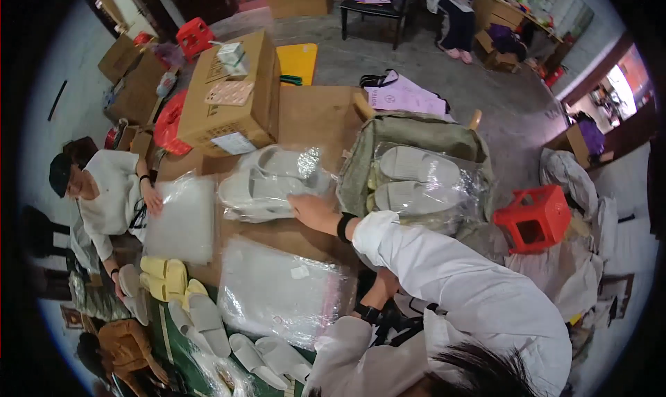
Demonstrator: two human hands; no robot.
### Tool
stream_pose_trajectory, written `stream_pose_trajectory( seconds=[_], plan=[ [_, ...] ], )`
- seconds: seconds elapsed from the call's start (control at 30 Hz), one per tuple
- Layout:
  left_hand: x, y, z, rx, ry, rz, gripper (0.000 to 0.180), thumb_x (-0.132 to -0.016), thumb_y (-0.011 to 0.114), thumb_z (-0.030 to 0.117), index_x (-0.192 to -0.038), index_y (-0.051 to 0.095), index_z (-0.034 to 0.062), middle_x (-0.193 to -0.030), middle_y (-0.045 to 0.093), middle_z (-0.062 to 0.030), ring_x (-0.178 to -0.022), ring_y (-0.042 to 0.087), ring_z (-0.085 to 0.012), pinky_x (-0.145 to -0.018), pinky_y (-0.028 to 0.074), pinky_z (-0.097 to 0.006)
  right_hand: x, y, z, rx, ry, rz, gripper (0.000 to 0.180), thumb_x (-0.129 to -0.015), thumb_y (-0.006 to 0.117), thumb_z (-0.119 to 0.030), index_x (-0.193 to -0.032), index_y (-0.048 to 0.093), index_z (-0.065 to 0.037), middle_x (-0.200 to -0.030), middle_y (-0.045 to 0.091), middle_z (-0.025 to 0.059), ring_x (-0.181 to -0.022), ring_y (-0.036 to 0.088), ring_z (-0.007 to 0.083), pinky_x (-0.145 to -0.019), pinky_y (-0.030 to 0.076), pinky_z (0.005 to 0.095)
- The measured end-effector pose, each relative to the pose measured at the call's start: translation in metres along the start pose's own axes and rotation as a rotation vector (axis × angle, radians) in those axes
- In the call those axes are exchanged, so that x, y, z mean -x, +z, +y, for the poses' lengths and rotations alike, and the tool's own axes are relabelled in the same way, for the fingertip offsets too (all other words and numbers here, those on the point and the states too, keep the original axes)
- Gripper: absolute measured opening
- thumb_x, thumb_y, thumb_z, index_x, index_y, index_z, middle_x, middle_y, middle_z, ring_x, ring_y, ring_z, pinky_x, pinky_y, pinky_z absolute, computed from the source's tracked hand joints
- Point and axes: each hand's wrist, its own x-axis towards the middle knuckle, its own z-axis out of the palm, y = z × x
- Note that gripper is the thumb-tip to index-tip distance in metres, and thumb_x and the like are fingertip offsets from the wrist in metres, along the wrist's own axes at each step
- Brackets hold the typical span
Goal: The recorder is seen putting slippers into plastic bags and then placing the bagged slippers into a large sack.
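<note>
While the right hand [312, 211] reaches from its white sleeve across the cardboard-covered worktop [316, 109], its fingertips touch the lower right corner of a clear bag of pale grey slippers [260, 189]. Those fingers lie close together, but whether they pinch the plastic or only press on it I cannot tell. The bagged slippers lie flat near the middle of the worktop, just in front of a big carton [201, 116] at the far left corner. Partly hidden behind the right sleeve, the left hand [385, 286] is beside the near right corner; I cannot tell whether it is spread or grasping anything.

Along the near edge lies a stack of clear plastic bags [277, 296], and at the left edge a second pile of clear bags [182, 223] sits under a co-worker's hand [152, 199]. Beyond the right edge stands an olive canvas sack [357, 165], its mouth open, with another bagged pair of slippers [416, 165] on top. Yellow slippers [163, 278] and white slippers [208, 321] lie off the near left corner, some over a green surface. Right of the sack stands a red plastic stool [531, 220].
</note>
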Motion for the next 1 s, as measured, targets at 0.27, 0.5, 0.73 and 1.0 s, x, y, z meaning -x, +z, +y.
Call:
stream_pose_trajectory(
  seconds=[0.27, 0.5, 0.73, 1.0],
  plan=[
    [-0.013, 0.013, 0.026, 0.66, -0.032, 0.141, 0.03, -0.094, 0.036, 0.039, -0.098, 0.051, 0.0135, -0.076, 0.057, -0.002, -0.057, 0.052, -0.0186, -0.043, 0.039, -0.029, 0.026, -0.188, -0.039, -0.458, -0.007, 0.673, 0.017, -0.073, 0.056, -0.004, -0.089, 0.051, 0.0, -0.067, 0.044, 0.012, -0.061, 0.045, 0.0152, -0.056, 0.039, 0.0302],
    [-0.018, 0.087, 0.085, 0.726, -0.015, 0.662, 0.045, -0.094, 0.035, 0.036, -0.123, 0.041, 0.0014, -0.111, 0.054, -0.0098, -0.094, 0.055, -0.0263, -0.08, 0.047, -0.04, 0.236, -0.294, -0.011, 0.207, -0.243, 0.548, 0.02, -0.059, 0.061, -0.006, -0.078, 0.055, -0.002, -0.066, 0.047, 0.0117, -0.062, 0.047, 0.0303, -0.056, 0.038, 0.0374],
    [-0.026, 0.151, 0.107, 0.196, 0.206, 0.734, 0.046, -0.095, 0.035, 0.033, -0.123, 0.037, -0.0033, -0.122, 0.046, -0.0129, -0.109, 0.047, -0.0229, -0.092, 0.038, -0.035, 0.294, -0.263, 0.061, -0.027, -0.115, -0.091, 0.014, -0.064, 0.056, -0.01, -0.074, 0.05, -0.002, -0.074, 0.05, 0.0165, -0.078, 0.049, 0.0345, -0.069, 0.04, 0.0428],
    [-0.011, 0.194, 0.113, 0.051, 0.189, 0.683, 0.042, -0.095, 0.039, 0.03, -0.123, 0.038, -0.001, -0.116, 0.049, -0.0106, -0.102, 0.05, -0.0201, -0.087, 0.041, -0.034, 0.281, -0.189, 0.13, 0.103, -0.12, -0.51, 0.038, -0.07, 0.056, -0.014, -0.107, 0.055, -0.01, -0.09, 0.06, 0.0192, -0.085, 0.057, 0.038, -0.073, 0.045, 0.0447]
  ],
)
